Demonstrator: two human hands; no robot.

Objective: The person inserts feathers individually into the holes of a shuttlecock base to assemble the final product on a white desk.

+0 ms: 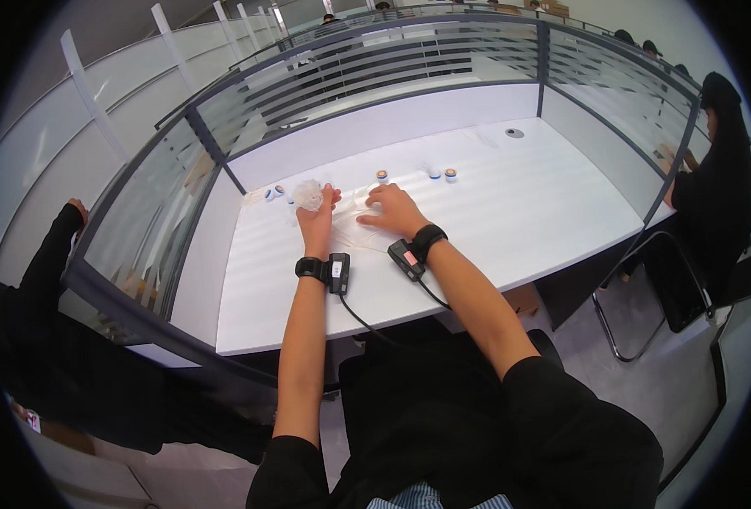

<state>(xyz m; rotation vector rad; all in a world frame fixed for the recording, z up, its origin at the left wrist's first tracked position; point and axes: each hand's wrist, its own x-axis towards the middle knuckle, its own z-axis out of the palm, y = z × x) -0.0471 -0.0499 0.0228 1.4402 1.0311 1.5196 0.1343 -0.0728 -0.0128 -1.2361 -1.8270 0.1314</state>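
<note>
My left hand [317,222] is closed around a bundle of white, crinkled, translucent strands or film [307,195], which bulges out at its upper left side. Its exact kind is too small to make out. To its right, my right hand [399,212] is low over the white desk, thumb and fingers curved and apart. Thin, pale, see-through material [351,222] lies on the desk between the two hands, near the right fingertips. Beyond the right hand is a small round tub with a tan-orange top [381,176].
More small blue-and-white tubs stand on the white desk [511,220]: one at the right [451,175], another at the left [279,190]. A glazed grey-framed partition [384,109] encloses the desk. People in black sit or stand either side; a metal-framed chair [681,284] is at right.
</note>
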